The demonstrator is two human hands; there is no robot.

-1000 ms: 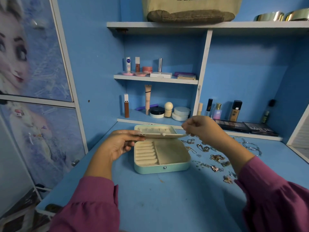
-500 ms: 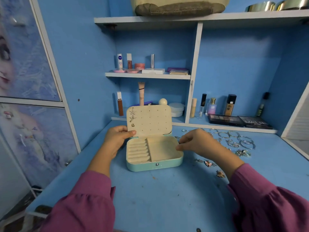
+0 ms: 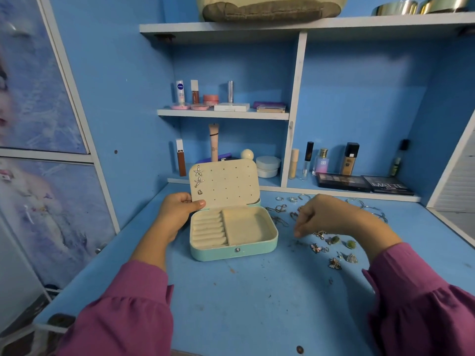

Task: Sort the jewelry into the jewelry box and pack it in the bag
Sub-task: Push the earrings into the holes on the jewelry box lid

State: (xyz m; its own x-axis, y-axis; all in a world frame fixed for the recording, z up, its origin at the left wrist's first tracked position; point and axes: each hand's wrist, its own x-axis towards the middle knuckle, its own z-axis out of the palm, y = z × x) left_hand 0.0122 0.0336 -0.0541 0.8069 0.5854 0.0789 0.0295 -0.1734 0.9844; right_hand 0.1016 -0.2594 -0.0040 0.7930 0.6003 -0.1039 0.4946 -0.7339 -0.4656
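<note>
The lower left corner of the upright lid [image 3: 226, 185] was pinched by the left hand [image 3: 177, 211], the thumb laid on its cream inner face and the fingers curled behind it; the lid was thus held open above the mint jewelry box [image 3: 232, 233], which stood on the blue table [image 3: 244, 304], just left of its middle. The right hand [image 3: 326, 215] was held over the scattered jewelry to the right of the box, fingers curled downward toward the table; whether anything was pinched between the fingertips could not be told. Two star-shaped earrings [image 3: 198, 176] and a small stud [image 3: 200, 192] were seen fixed along the left edge of the lid's perforated panel; inside the box, ring rolls [image 3: 208, 231] were set at the left and a bare cream compartment [image 3: 246, 227] at the right. Butterfly pieces [image 3: 315, 248] and green stones [image 3: 343, 242] were spread near the right wrist; rings [image 3: 293, 199] and thin bangles [image 3: 370, 208] were laid farther back. Magenta sleeves [image 3: 123, 312] were worn on both arms. Behind the table, cosmetics [image 3: 349, 158] and dark palettes [image 3: 365, 185] were ranged on the shelves; a beige bag [image 3: 270, 9] was kept on the top shelf.
</note>
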